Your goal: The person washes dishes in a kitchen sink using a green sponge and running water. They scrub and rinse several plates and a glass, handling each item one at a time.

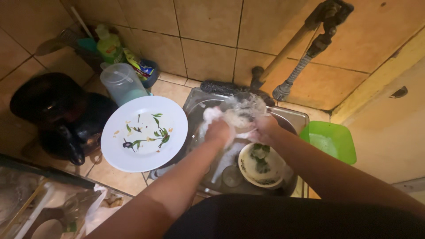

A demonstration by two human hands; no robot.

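Clear glass bowl (242,110) held over sink (292,117), soapy. Left hand (218,131) closed on white cloth (211,116), rubbing bowl; right hand (264,127) clasps rim. Likely slippery, breakable: hold rim firmly.

1. One white plate (144,132) with green scraps.
2. One dirty bowl (262,165) in the sink.
3. One clear plastic jug (122,83).
4. One green basin (331,140).
5. Two black pots (53,115).
6. One green detergent bottle (109,44).

We see a tiled counter (172,90): a white plate (144,132) overhanging the sink's left edge, dark pots (57,119) at the counter's left edge, a clear jug (121,83) behind.
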